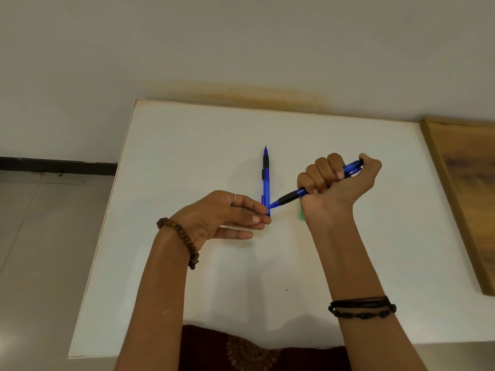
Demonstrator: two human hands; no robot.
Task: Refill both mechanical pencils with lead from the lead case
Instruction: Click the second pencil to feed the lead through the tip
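The right hand (pixel 338 180) fists around a blue mechanical pencil (pixel 316 186) above the white table (pixel 166 263), tip slanting down-left. The left hand (pixel 222 215) pinches at that tip with thumb and forefinger. Just behind the tip a second blue pencil (pixel 265 172) lies flat, pointing away. A green lead case (pixel 302 215) peeks from behind the right wrist. No lettering is legible on either pencil.

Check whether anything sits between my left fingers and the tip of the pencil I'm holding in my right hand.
Nothing visible does. The left hand has its fingertips right at the tip of the held pencil, which the right hand grips in a fist. The second pencil lies on the table behind that spot, not between them.
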